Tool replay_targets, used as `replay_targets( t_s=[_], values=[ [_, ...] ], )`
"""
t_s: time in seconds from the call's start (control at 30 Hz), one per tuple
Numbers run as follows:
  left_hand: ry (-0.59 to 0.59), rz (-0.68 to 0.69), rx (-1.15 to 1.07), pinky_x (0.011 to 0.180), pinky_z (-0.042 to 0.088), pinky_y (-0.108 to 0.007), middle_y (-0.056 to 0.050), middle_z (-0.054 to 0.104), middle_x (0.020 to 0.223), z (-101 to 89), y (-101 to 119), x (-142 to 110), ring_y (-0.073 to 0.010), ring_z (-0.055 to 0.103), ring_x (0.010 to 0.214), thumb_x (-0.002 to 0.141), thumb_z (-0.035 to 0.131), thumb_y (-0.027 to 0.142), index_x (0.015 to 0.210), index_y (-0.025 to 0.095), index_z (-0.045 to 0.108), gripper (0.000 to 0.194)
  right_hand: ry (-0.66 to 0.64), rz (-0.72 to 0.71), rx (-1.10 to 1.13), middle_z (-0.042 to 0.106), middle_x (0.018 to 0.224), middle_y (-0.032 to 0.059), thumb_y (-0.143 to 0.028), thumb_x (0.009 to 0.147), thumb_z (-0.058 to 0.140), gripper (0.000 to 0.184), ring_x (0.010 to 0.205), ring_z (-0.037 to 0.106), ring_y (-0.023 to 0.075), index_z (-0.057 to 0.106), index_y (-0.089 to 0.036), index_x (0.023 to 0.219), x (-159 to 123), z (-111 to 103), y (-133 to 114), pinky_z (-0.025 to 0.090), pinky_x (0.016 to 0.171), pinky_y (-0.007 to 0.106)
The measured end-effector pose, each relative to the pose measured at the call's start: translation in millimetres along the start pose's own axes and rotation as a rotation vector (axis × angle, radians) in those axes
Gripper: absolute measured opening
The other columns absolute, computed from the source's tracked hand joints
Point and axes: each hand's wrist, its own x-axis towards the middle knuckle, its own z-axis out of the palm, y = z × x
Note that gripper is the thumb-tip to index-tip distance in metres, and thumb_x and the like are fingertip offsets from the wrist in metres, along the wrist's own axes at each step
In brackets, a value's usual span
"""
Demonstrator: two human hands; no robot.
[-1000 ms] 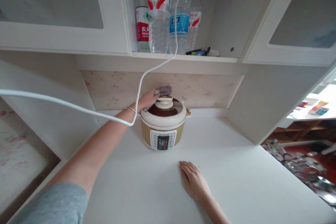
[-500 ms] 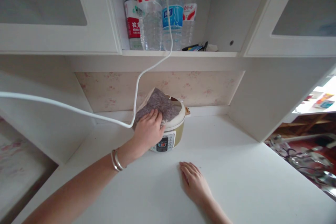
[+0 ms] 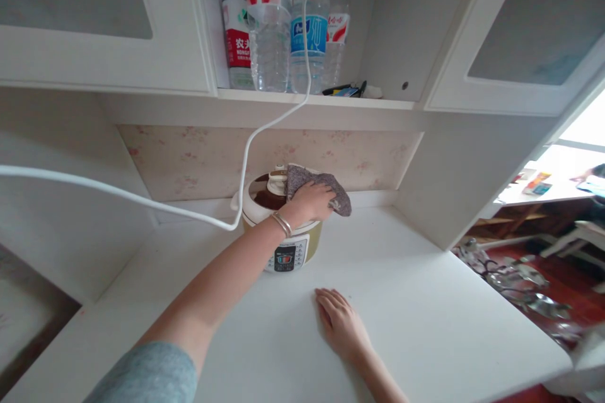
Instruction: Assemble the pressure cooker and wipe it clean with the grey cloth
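Observation:
A grey-brown cloth [image 3: 316, 180] lies over the right side of the lid of a white and olive electric pressure cooker [image 3: 312, 244]. My left hand [image 3: 312, 203] presses on this cloth, its fingers bent over it. Left of the cloth, the dark brown lid top and its white knob show uncovered. The cooker's control panel [image 3: 286, 257] faces me below my forearm. Palm down on the white counter [image 3: 265, 334], in front of the cooker, rests my right hand [image 3: 344, 326], with its fingers stretched out and nothing held.
A white cable [image 3: 246, 160] hangs from above across the view, in front of the cooker. Several plastic bottles [image 3: 270, 44] stand on the open shelf overhead, with small items [image 3: 352, 90] beside them. Cabinet side walls [image 3: 477, 164] bound the counter. Metal objects [image 3: 520, 283] lie low at right.
My left hand has carried the cloth rightward across the lid, uncovering its left part and knob. My right hand stays on the counter. The view has turned slightly right.

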Motion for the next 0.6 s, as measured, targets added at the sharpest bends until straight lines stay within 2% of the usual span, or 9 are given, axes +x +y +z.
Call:
replay_targets(
  t_s=[0.1,0.17,0.23,0.27,0.33,0.4,0.47,0.53,0.6],
  values=[
    [0.069,0.051,0.0,0.11,0.031,-0.042,-0.009,0.054,0.138,-3.8,3.7,-30.4,-0.0232,0.047,0.128,0.085,0.054,0.029,0.122,0.02,0.06,0.039,0.025,0.036,0.079,0.068,0.114,0.0063,-0.022,0.094,0.039,0.032,0.11,0.062,0.0207,0.067,-0.024,0.109,0.5,-0.4,3.2,0.044,0.104,0.042],
    [0.117,0.053,-0.019,0.111,0.03,-0.041,-0.006,0.052,0.14,-9.0,2.4,-55.6,-0.0209,0.046,0.129,0.085,0.054,0.031,0.126,0.022,0.058,0.042,0.154,0.079,0.138,0.07,0.11,0.0052,-0.022,0.095,0.038,0.032,0.103,0.065,0.0187,0.064,-0.024,0.113,10.1,-11.5,-3.6,0.051,0.094,0.037],
    [0.146,0.058,-0.037,0.113,0.029,-0.039,-0.004,0.05,0.142,-15.5,-3.9,-80.1,-0.0195,0.045,0.13,0.084,0.057,0.032,0.128,0.024,0.056,0.044,0.375,0.053,0.169,0.066,0.118,0.0063,-0.022,0.096,0.037,0.034,0.108,0.062,0.0185,0.055,-0.025,0.124,31.3,-35.4,-22.5,0.053,0.091,0.036],
    [0.148,0.069,-0.046,0.113,0.029,-0.039,-0.004,0.049,0.142,-18.8,-9.1,-91.6,-0.0192,0.045,0.131,0.083,0.058,0.033,0.129,0.025,0.055,0.046,0.485,-0.006,0.168,0.062,0.125,0.0076,-0.021,0.095,0.038,0.036,0.116,0.057,0.0195,0.051,-0.024,0.129,46.3,-51.1,-36.5,0.049,0.096,0.039],
    [0.14,0.101,-0.057,0.115,0.027,-0.04,-0.003,0.047,0.144,-24.8,-23.8,-113.2,-0.0191,0.044,0.132,0.082,0.06,0.034,0.13,0.026,0.054,0.049,0.625,-0.149,0.134,0.056,0.132,0.0089,-0.02,0.094,0.041,0.039,0.125,0.049,0.0214,0.047,-0.023,0.133,82.6,-83.5,-69.8,0.041,0.104,0.044],
    [0.121,0.123,-0.054,0.115,0.026,-0.041,-0.003,0.049,0.143,-29.2,-44.2,-133.5,-0.02,0.043,0.132,0.08,0.062,0.032,0.129,0.026,0.055,0.05,0.597,-0.241,0.027,0.052,0.137,0.0072,-0.023,0.095,0.042,0.035,0.131,0.042,0.0222,0.052,-0.024,0.128,122.0,-107.0,-103.7,0.032,0.111,0.047],
    [0.11,0.108,-0.033,0.115,0.027,-0.042,-0.004,0.051,0.141,-31.1,-68.8,-152.8,-0.0217,0.041,0.134,0.078,0.062,0.023,0.126,0.024,0.058,0.048,0.473,-0.264,-0.099,0.052,0.138,0.0045,-0.028,0.096,0.04,0.034,0.132,0.039,0.0229,0.055,-0.026,0.126,158.4,-114.2,-131.2,0.023,0.114,0.05],
    [0.125,0.05,-0.005,0.115,0.029,-0.044,-0.005,0.049,0.142,-30.0,-94.1,-170.5,-0.0234,0.038,0.136,0.076,0.058,0.015,0.127,0.024,0.058,0.051,0.363,-0.248,-0.192,0.054,0.136,0.0045,-0.032,0.098,0.035,0.036,0.131,0.04,0.0237,0.055,-0.024,0.127,187.8,-106.4,-149.9,0.019,0.114,0.052],
    [0.17,-0.04,-0.001,0.114,0.03,-0.045,-0.006,0.043,0.146,-25.9,-115.1,-185.0,-0.0244,0.037,0.136,0.077,0.054,0.013,0.132,0.024,0.053,0.056,0.309,-0.219,-0.261,0.054,0.137,0.0061,-0.037,0.098,0.033,0.04,0.131,0.039,0.0261,0.053,-0.022,0.13,208.7,-92.1,-161.4,0.017,0.113,0.054]
  ],
)
